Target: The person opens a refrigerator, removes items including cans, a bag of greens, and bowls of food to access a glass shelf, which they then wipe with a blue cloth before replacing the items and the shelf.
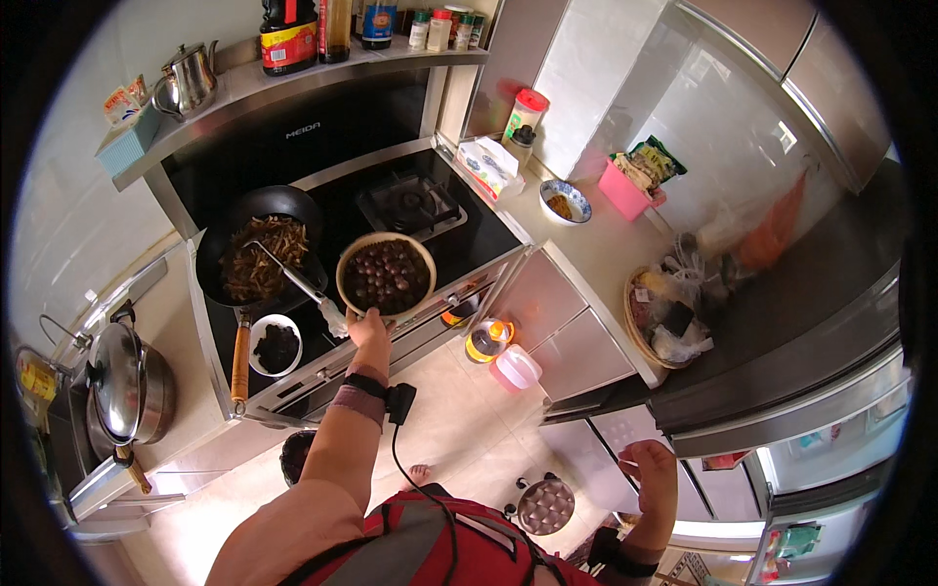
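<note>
My left hand [369, 329] grips the near rim of a round bowl [339, 282] holding dark reddish round food in liquid [388, 271], over the front of the black stove. To its left, a wok [302, 207] with a wooden handle holds brown strips of food [271, 249]. A metal spatula [289, 271] rests in the wok, its wrapped handle end close to my left hand. A white bowl of dark food [276, 347] sits beside the wok handle. My right hand [651, 469] is raised at the lower right, fingers curled, with nothing visible in it.
The second burner [412, 205] lies behind the bowl. A lidded steel pot [132, 388] stands left. On the right counter are a patterned bowl [565, 203], a pink container [623, 189] and a basket of bags [637, 322]. A bottle [484, 343], a pink tub [516, 368] and a round stool [546, 506] are on the floor.
</note>
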